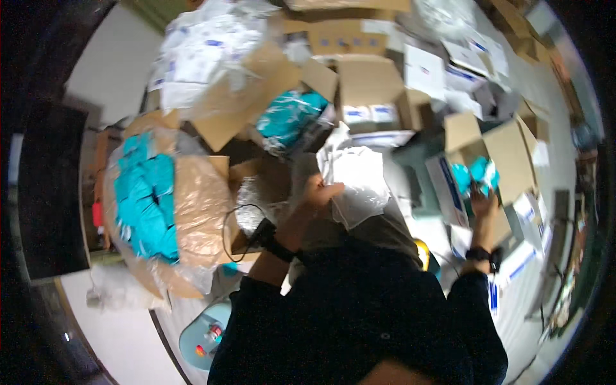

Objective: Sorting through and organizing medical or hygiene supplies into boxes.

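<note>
My left hand [319,191] is closed on a stack of white plastic bags [359,179], thumb on top, and they hang over my lap. At the right, my right hand [484,203] reaches into an open cardboard box [510,160]. Its fingers are blurred and seem closed on a teal bundle [481,169] with white on it. A second teal piece [460,178] lies beside that bundle in the box.
To the left stands a large plastic-lined box [202,212] full of teal bundles [146,199]. Ahead are wrapped teal packs [292,119], a box with white packs [371,70] and a pile of printed white bags [205,58]. A light-blue tub [192,333] sits at lower left.
</note>
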A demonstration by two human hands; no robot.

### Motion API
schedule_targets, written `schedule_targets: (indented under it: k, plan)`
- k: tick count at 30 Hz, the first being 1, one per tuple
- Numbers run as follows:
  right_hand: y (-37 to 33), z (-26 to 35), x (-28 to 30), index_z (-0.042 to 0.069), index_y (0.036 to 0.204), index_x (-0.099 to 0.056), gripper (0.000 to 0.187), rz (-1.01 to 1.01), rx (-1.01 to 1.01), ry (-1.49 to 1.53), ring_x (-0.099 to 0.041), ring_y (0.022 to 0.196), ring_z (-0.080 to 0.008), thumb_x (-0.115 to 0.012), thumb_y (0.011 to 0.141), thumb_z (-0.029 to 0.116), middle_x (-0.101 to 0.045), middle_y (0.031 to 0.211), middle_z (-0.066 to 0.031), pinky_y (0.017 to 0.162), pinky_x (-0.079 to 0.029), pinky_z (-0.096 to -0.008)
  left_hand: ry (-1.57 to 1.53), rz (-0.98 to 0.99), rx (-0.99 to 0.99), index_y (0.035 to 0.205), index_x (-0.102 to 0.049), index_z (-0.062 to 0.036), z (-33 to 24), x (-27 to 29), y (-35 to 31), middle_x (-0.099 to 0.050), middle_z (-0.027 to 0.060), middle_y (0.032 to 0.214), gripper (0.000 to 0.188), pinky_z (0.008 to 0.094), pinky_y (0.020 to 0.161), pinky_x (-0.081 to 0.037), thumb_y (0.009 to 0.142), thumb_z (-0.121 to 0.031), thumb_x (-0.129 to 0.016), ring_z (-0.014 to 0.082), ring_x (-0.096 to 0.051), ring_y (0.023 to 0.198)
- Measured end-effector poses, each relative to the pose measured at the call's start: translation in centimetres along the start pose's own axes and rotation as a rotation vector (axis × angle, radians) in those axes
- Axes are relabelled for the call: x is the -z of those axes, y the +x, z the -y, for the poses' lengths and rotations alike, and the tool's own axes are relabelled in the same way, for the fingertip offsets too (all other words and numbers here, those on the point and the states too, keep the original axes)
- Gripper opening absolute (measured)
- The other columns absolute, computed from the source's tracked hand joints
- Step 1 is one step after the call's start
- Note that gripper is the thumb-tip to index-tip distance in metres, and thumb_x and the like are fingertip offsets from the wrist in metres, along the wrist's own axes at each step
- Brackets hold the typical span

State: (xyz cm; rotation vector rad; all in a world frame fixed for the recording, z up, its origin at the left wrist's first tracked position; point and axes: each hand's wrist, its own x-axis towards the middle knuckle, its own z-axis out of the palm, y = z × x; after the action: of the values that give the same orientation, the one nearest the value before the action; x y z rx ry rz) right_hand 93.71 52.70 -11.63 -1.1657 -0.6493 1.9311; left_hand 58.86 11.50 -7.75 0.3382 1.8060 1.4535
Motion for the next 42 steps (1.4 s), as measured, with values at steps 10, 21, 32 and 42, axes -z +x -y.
schedule_targets:
  k: [10,21,32,42]
  plan:
    - [-9.4,-8.5,-12.4,0.003,0.119,-0.057,0.033,0.010,0.128,-0.401,-0.063,0.095,-0.0236,-0.062,0.087,0.012,-0.064,0.108,-0.0083,0.082,-0.048,-0.0352,0.127,-0.919,-0.520,0.095,-0.068,0.0016,-9.3,15.0,1.3,-0.069,0.0038,0.081,0.014,0.0229,0.063,-0.045,0.081,-0.002,-0.067,0.0059,-0.056,0.069]
    - [-7.4,-19.6,-22.5,0.002,0.106,-0.062,0.017,0.494,0.133,-0.719,-0.066,0.075,-0.0163,-0.057,0.090,0.006,-0.067,0.095,-0.0089,0.060,-0.048,-0.0248,1.784,-0.910,-0.586,0.107,-0.067,-0.0180,-17.4,34.1,20.1,-0.065,0.0061,0.094,0.030,0.0410,0.073,-0.050,0.078,-0.018,-0.060,0.0273,-0.062,0.086]
    - [13.5,-25.5,-28.0,-0.007,0.114,-0.057,0.057,0.431,0.173,-1.363,-0.066,0.092,-0.0294,-0.070,0.079,0.036,-0.067,0.099,-0.0227,0.079,-0.051,-0.0341,0.677,-0.348,0.470,0.137,-0.042,-0.0014,-18.2,32.5,27.2,-0.049,0.0196,0.135,0.080,0.0393,0.101,-0.038,0.087,-0.065,-0.041,0.0320,-0.051,0.118]
    - [21.2,-36.0,-30.7,-0.005,0.140,-0.012,0.111,-0.068,0.164,-2.245,-0.054,0.106,-0.0495,-0.074,0.069,0.053,-0.045,0.127,-0.0299,0.085,-0.051,-0.0495,0.666,-0.326,0.089,0.129,-0.048,-0.0023,-4.7,54.2,29.8,-0.056,0.0150,0.123,0.045,0.0410,0.090,-0.047,0.091,-0.026,-0.049,0.0279,-0.056,0.109]
